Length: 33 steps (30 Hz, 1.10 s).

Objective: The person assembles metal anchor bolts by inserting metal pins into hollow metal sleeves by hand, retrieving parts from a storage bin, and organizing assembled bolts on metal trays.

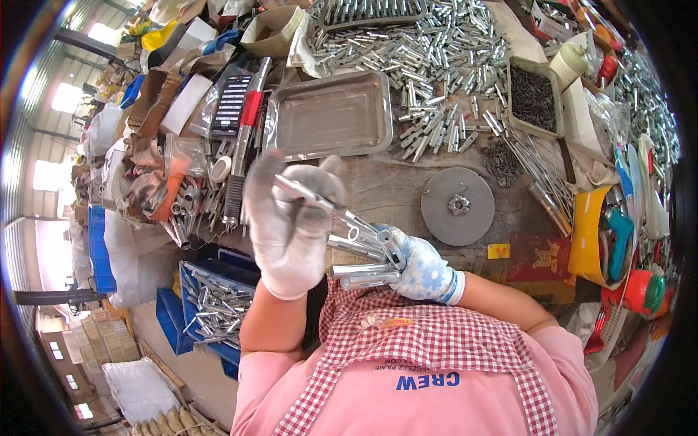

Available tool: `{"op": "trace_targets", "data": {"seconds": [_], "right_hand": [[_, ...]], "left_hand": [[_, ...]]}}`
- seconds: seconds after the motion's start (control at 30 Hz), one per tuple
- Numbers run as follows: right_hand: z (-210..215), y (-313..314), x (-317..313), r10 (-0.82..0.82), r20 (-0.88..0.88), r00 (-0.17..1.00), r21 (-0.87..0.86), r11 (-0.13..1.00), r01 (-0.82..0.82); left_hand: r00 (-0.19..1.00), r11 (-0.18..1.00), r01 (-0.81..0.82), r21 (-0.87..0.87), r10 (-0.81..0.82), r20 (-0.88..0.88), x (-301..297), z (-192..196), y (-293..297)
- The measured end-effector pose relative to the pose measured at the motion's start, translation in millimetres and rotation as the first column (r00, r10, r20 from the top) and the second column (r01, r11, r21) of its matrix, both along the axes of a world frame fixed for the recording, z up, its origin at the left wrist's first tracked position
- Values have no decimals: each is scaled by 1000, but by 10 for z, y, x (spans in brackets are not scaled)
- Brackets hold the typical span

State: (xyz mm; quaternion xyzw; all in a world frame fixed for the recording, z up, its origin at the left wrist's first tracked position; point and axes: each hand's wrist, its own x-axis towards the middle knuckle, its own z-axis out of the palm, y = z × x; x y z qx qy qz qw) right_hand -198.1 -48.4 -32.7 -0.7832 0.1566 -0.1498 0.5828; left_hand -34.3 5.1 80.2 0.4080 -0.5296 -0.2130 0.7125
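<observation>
My left hand (292,236), in a white glove smudged grey at the fingers, is raised left of centre with its fingers closed on a slim metal tube (305,192). Motion blurs the fingertips. Beside it, in front of my apron, my right hand (423,270) wears a blue-and-white patterned glove. Its fingers wrap round a bundle of several shiny metal tubes (361,270), whose ends point left toward my left hand. Just beyond my hands lies a shallow rectangular metal tray (331,120). On the bench to the right is a round grey disc (443,218) with a small metal hub.
Loose metal tubes (451,51) cover the far bench. A tin of dark screws (534,98) stands far right, near long thin rods (538,171). A yellow container (587,236) holds a teal-handled tool. Blue crates (174,323) sit lower left, with tools and bags above them.
</observation>
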Motion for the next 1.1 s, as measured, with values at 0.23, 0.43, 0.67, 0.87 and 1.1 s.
{"op": "trace_targets", "data": {"seconds": [0.23, 0.43, 0.67, 0.87, 1.1], "right_hand": [[179, -62, -43, 10, -61, 998, -40, 999, -12], [92, -28, -24, 7, -8, 1000, -80, 997, -7], [21, -35, -5, 124, 53, 991, -75, 990, -119], [-22, -71, -36, 184, 47, 982, 106, 976, -188], [139, 35, 79, -56, 252, 966, 684, 716, -137]], "left_hand": [[993, 921, 86, 379, -112, 46, -154, -156, 111], [952, 851, 129, 509, -250, 177, -79, -130, 114], [796, 874, 121, 471, -369, 480, 28, 38, 60], [987, 981, -134, 141, 145, -70, 249, 39, 213], [966, 979, -130, 160, 89, 242, -295, -602, 552]]}}
